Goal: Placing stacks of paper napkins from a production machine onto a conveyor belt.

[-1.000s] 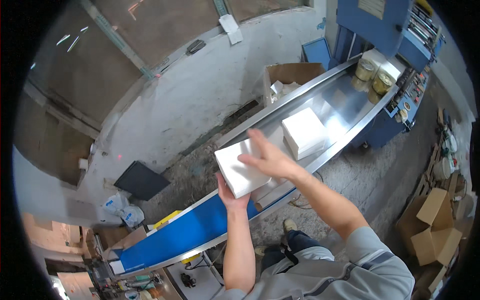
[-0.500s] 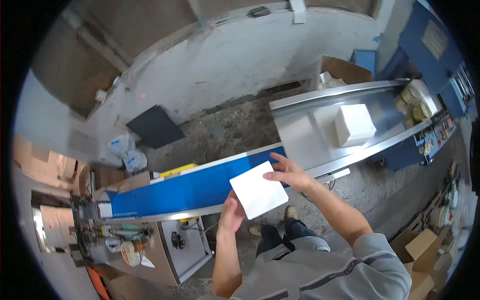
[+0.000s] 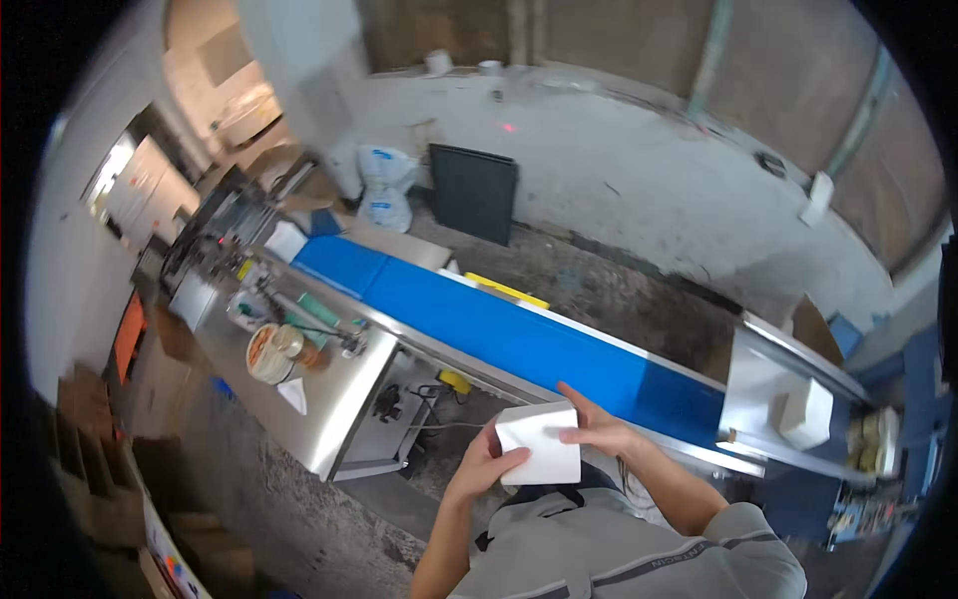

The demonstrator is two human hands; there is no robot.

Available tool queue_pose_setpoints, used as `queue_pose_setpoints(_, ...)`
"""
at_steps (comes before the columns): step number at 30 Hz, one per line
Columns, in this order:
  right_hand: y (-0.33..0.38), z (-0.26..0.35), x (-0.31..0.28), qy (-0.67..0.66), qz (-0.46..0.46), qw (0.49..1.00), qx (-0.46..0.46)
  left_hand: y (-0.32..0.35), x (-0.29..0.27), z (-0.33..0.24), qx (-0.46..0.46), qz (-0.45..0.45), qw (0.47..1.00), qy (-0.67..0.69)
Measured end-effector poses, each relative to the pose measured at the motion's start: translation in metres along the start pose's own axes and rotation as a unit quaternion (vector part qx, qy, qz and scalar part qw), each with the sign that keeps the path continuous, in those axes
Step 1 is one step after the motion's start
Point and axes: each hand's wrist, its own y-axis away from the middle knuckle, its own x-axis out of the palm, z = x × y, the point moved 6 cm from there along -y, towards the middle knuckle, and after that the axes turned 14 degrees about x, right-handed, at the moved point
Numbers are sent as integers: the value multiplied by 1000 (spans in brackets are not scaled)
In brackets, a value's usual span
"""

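White square paper stack [image 3: 544,447] is held between the person's left hand [image 3: 481,465] and right hand [image 3: 607,436], the fingers [image 3: 511,460] of both grasping it, on the near side of a blue conveyor belt [image 3: 499,324], while another white stack [image 3: 804,413] sits on the steel bench [image 3: 755,387] at right.

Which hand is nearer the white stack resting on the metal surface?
Right. The right hand is at the held block's right edge, left of the white stack and apart from it; the left hand is at the block's left edge, farther off.
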Motion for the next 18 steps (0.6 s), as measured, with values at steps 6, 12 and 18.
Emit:
queue_pose_setpoints(6,-76,49,66,41,17,998,49,26,-89,-10,31,-110,993,18)
queue_pose_setpoints(12,-195,99,94,-81,15,994,65,29,-170,-30,57,-274,959,42)
queue_pose_setpoints(18,-423,164,95,-263,29,964,0,44,-267,17,-21,-403,915,-14)
